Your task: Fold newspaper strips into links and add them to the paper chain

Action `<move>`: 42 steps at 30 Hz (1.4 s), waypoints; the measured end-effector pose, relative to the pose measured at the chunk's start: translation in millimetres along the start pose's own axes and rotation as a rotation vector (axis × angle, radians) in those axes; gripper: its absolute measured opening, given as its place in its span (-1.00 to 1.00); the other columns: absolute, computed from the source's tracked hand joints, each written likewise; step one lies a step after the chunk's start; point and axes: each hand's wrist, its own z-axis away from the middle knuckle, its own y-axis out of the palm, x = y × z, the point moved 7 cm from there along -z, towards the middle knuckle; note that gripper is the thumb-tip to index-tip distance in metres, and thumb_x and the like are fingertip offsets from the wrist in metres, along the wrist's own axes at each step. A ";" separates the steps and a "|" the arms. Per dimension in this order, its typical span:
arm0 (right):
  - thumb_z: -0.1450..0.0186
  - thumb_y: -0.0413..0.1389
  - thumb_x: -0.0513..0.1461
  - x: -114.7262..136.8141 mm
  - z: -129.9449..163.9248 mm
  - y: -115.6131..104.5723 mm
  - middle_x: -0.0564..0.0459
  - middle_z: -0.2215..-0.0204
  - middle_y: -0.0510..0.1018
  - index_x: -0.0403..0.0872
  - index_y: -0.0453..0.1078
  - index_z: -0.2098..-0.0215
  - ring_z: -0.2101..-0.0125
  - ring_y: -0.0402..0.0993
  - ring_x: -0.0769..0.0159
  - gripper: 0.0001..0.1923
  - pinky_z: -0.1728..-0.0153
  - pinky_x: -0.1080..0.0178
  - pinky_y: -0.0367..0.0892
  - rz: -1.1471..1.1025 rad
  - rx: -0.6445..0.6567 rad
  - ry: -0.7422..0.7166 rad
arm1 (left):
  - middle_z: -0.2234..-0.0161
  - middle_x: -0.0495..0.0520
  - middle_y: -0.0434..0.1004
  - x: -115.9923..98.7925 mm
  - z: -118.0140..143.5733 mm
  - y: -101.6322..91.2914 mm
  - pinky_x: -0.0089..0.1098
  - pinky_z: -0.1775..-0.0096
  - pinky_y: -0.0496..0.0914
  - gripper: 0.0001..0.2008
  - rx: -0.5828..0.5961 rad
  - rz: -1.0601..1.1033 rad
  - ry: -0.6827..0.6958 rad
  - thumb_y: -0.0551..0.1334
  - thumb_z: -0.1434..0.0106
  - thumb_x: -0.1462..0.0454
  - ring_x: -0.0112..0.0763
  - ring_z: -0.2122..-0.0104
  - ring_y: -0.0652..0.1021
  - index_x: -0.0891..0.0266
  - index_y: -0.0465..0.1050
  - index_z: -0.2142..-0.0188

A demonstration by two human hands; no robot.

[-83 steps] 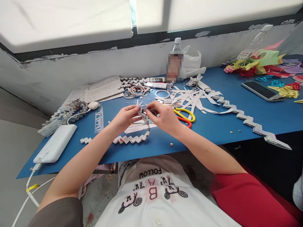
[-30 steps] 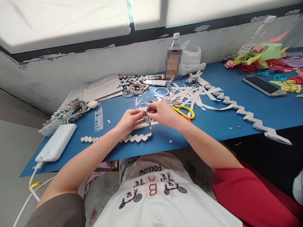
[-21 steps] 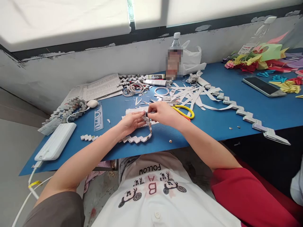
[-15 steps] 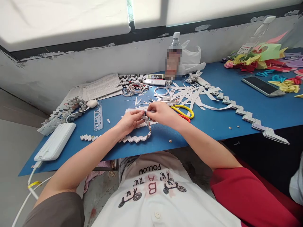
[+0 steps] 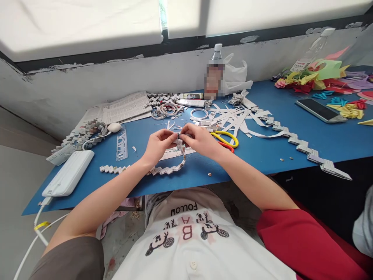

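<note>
Fingers of the left hand [image 5: 157, 144] and right hand [image 5: 199, 140] pinch the top end of a folded paper chain [image 5: 171, 168], held just above the blue table [image 5: 262, 151]; the rest of the chain trails down onto the table toward 7 o'clock. Scissors [image 5: 225, 139] lie at 3 o'clock, partly hidden behind the right hand. At 12 o'clock a bottle [image 5: 215, 76] stands with its label blurred, contents unclear.
</note>
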 end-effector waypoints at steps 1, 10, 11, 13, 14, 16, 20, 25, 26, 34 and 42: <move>-0.27 0.04 -0.24 -1.8 0.0 1.1 0.08 0.48 0.51 -0.08 0.27 0.33 0.47 0.42 0.36 -0.94 0.48 0.32 0.23 -0.029 0.018 0.017 | 0.46 -0.01 0.58 -1.3 0.5 0.2 -0.33 0.26 0.51 -0.55 -0.001 0.007 0.001 0.47 0.09 0.05 -0.38 0.43 0.58 0.24 0.44 0.29; -0.24 0.12 -0.24 -12.5 0.5 5.5 0.15 0.60 0.48 -0.07 0.25 0.34 0.59 0.40 0.40 -0.89 0.51 0.32 0.33 -0.250 0.090 0.172 | 0.37 0.08 0.63 -4.9 4.9 2.2 -0.27 0.20 0.52 -0.55 0.003 -0.093 0.027 0.44 0.07 0.00 -0.24 0.30 0.60 0.23 0.56 0.26; -0.24 0.13 -0.25 -13.4 0.8 6.0 0.14 0.61 0.48 -0.08 0.26 0.35 0.60 0.40 0.40 -0.89 0.51 0.33 0.34 -0.273 0.100 0.194 | 0.38 0.08 0.63 -4.5 5.2 2.3 -0.27 0.20 0.52 -0.54 0.000 -0.095 0.026 0.44 0.07 0.00 -0.25 0.31 0.60 0.22 0.56 0.25; -0.23 0.14 -0.27 -14.5 0.8 6.3 0.13 0.61 0.49 -0.09 0.27 0.36 0.61 0.39 0.42 -0.89 0.53 0.34 0.33 -0.307 0.115 0.220 | 0.41 0.06 0.62 -3.9 5.6 2.8 -0.26 0.20 0.52 -0.52 0.000 -0.089 0.024 0.44 0.06 0.00 -0.26 0.33 0.60 0.22 0.54 0.20; -0.23 0.15 -0.27 -14.8 0.6 6.3 0.12 0.61 0.49 -0.09 0.27 0.37 0.62 0.38 0.43 -0.89 0.54 0.35 0.32 -0.317 0.120 0.226 | 0.43 0.05 0.61 -3.6 5.7 3.0 -0.26 0.20 0.52 -0.50 -0.001 -0.085 0.021 0.44 0.06 0.00 -0.27 0.34 0.60 0.23 0.53 0.18; -0.22 0.15 -0.29 -15.6 0.1 5.9 0.12 0.61 0.49 -0.10 0.28 0.38 0.63 0.36 0.44 -0.90 0.55 0.35 0.31 -0.325 0.122 0.239 | 0.46 0.03 0.60 -2.8 6.0 2.9 -0.27 0.21 0.52 -0.50 -0.009 -0.074 0.015 0.44 0.07 0.00 -0.29 0.36 0.59 0.24 0.51 0.20; -0.21 0.15 -0.30 -17.3 -0.7 6.1 0.13 0.62 0.49 -0.10 0.28 0.39 0.64 0.35 0.44 -0.90 0.55 0.35 0.29 -0.332 0.109 0.269 | 0.50 -0.01 0.57 -1.6 5.6 1.4 -0.29 0.23 0.52 -0.54 -0.037 -0.056 0.008 0.46 0.10 0.00 -0.35 0.42 0.58 0.23 0.43 0.33; -0.20 0.14 -0.26 -14.3 -1.0 5.7 0.17 0.63 0.45 -0.08 0.29 0.35 0.62 0.36 0.42 -0.90 0.55 0.35 0.26 -0.293 0.068 0.193 | 0.50 -0.01 0.58 -4.0 5.8 0.2 -0.29 0.23 0.51 -0.55 -0.058 -0.058 0.028 0.46 0.11 0.00 -0.34 0.41 0.58 0.24 0.41 0.37; -0.21 0.13 -0.24 -12.4 -1.0 5.4 0.17 0.62 0.44 -0.08 0.29 0.33 0.61 0.36 0.42 -0.91 0.54 0.35 0.26 -0.268 0.061 0.154 | 0.48 0.00 0.58 -5.0 6.2 0.2 -0.28 0.23 0.50 -0.55 -0.059 -0.057 0.035 0.46 0.11 0.00 -0.33 0.40 0.59 0.24 0.43 0.37; -0.22 0.09 -0.20 -9.0 0.8 3.9 0.11 0.54 0.48 -0.09 0.33 0.34 0.54 0.39 0.39 -0.89 0.51 0.33 0.28 -0.180 0.018 0.050 | 0.45 0.00 0.57 -3.8 5.2 -0.8 -0.33 0.20 0.48 -0.63 -0.025 0.053 -0.009 0.49 0.10 0.09 -0.40 0.40 0.57 0.27 0.50 0.39; -0.24 0.11 -0.18 -13.2 -0.1 9.2 0.18 0.62 0.44 -0.05 0.21 0.33 0.62 0.31 0.44 -0.84 0.58 0.36 0.22 -0.327 0.111 0.130 | 0.48 0.00 0.56 10.4 -2.4 6.5 -0.37 0.15 0.45 -0.68 0.141 0.315 -0.221 0.53 0.15 0.20 -0.49 0.44 0.56 0.33 0.54 0.44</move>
